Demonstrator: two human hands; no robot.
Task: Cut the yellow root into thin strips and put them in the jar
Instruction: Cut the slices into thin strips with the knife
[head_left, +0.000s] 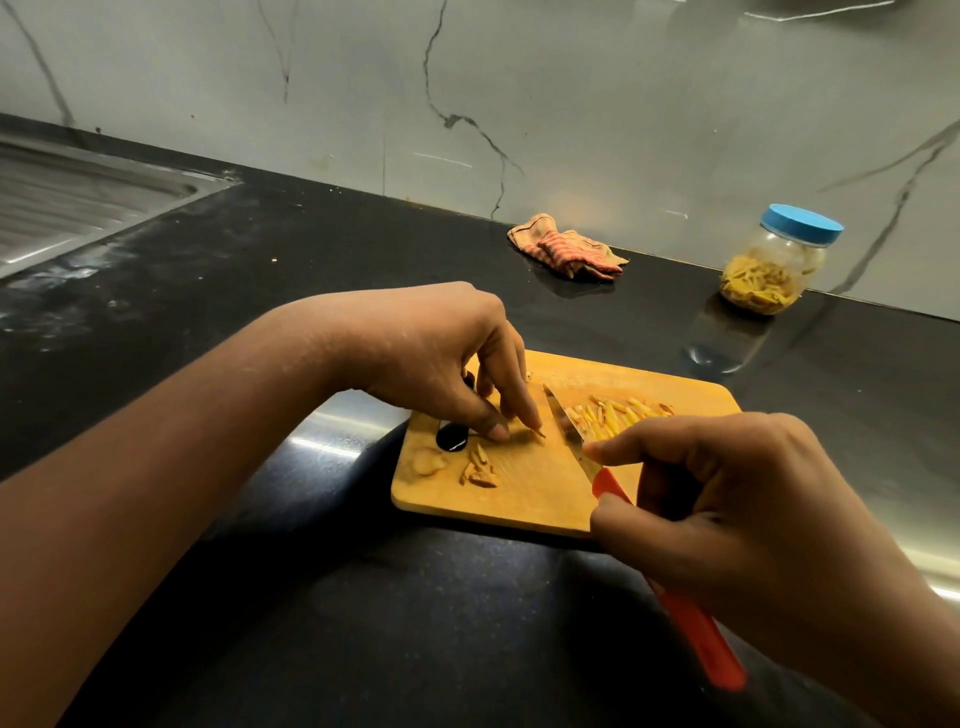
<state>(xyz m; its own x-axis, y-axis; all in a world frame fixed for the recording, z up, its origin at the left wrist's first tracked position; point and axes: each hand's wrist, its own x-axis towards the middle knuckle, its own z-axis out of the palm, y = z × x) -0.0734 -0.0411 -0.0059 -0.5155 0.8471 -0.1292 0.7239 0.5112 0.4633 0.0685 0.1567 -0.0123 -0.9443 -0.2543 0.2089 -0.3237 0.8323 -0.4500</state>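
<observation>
A wooden cutting board (535, 499) lies on the black counter. My left hand (441, 353) holds a small sliver of yellow root (537, 431) down on the board between thumb and fingertips. My right hand (727, 499) grips a red-handled knife (696, 629), forefinger along the blade (569, 431), which rests on the board just right of the sliver. A heap of cut yellow strips (618, 415) lies right of the blade. Some trimmed pieces (478, 470) lie near the board's left end. The jar (774, 265), blue lid on and partly filled with strips, stands at the back right.
A crumpled striped cloth (569, 249) lies against the marble wall behind the board. A steel sink drainboard (78, 197) occupies the far left. A dark hole (452, 436) is in the board's left end. The counter shows wet streaks at the left.
</observation>
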